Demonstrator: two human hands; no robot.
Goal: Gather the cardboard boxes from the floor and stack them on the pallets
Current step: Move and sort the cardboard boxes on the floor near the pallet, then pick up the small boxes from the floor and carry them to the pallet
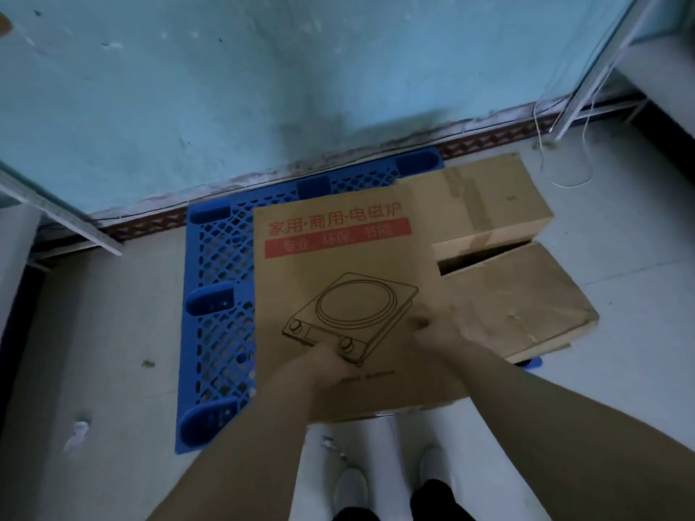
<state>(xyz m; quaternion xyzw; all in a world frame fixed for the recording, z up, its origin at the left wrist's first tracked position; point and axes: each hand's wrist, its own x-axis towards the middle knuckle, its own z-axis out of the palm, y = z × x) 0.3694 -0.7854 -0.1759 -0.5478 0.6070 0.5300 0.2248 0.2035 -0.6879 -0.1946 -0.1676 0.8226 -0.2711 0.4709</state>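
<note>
Lowest in the view, two pale shoes (351, 486) stand on the grey floor (113, 332), toes towards a blue pallet (218, 257). Both bare forearms reach forward over them. The left hand (327, 364) and right hand (425, 332) rest close together on the top face of the printed box (338, 257), near its front edge, over a line drawing of a cooker. Both are blurred, so I cannot tell whether the fingers are curled or flat. The printed box lies flat over the pallet, red lettering towards the teal wall (263, 88). To its right, the back box (496, 204) and the dented front box (519, 310) sit side by side with a dark gap between them. Thin white cords (541, 144) hang in the right corner
</note>
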